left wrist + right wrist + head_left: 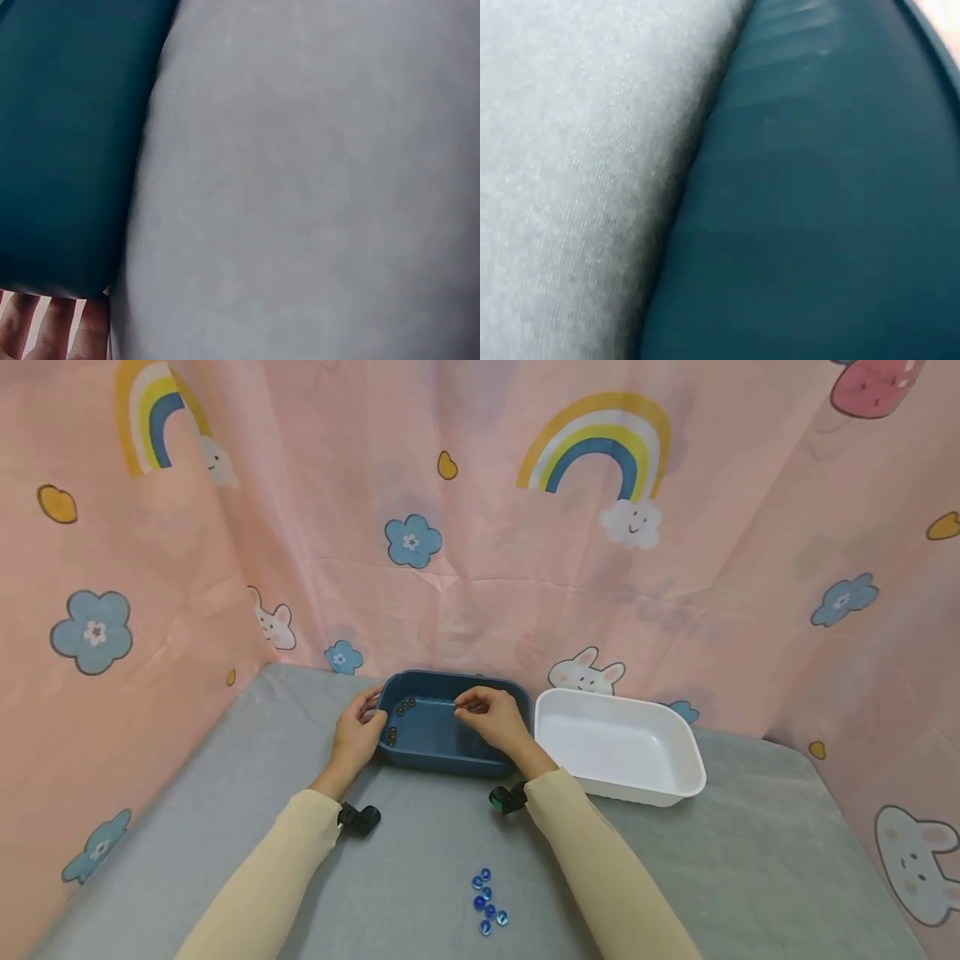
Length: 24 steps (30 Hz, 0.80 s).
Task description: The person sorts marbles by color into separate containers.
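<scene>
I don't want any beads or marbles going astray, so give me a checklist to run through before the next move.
1. Left grip on the blue bin's left end: ok.
2. Blue bin upright on the grey cloth: ok.
3. Something held in the right grip, over the blue bin: cannot tell; too small or hidden.
4. Visible brown beads inside the blue bin: ok, toward its left end.
5. Blue marbles contained: not ok, loose on the cloth.
6. White bin upright: ok.
</scene>
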Available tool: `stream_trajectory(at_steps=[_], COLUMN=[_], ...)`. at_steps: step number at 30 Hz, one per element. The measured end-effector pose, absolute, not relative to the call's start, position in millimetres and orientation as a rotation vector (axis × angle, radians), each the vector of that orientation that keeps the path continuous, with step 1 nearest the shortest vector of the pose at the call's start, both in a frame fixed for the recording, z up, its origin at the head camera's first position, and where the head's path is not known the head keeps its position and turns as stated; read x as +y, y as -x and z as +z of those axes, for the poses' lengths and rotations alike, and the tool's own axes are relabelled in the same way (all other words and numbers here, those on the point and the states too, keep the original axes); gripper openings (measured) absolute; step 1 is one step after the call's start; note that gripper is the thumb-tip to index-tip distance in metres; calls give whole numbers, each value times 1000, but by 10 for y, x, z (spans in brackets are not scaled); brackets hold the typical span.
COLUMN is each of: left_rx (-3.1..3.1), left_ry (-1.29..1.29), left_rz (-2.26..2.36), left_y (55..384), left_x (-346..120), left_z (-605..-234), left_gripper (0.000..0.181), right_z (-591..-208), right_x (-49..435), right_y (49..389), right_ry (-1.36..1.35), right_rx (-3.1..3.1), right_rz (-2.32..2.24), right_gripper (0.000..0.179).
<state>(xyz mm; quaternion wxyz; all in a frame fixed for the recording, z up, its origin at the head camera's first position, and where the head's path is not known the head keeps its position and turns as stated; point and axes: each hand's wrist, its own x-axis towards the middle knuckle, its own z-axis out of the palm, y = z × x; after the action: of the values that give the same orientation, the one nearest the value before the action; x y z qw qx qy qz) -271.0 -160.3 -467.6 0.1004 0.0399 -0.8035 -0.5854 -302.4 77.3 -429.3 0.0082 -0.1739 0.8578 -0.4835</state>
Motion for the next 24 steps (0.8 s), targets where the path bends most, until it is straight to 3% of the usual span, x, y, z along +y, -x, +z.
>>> stream_trajectory(at_steps=[24], left_rx=[-2374], left_ry=[-103], left_rz=[-1741], left_y=[2712], left_x=[-1609], left_z=[-4658], left_gripper=[46], right_z=[-4443], right_x=[716], right_y=[3155], right_ry=[491], right_rx=[2740], right_rz=[-1332], right_gripper=[11])
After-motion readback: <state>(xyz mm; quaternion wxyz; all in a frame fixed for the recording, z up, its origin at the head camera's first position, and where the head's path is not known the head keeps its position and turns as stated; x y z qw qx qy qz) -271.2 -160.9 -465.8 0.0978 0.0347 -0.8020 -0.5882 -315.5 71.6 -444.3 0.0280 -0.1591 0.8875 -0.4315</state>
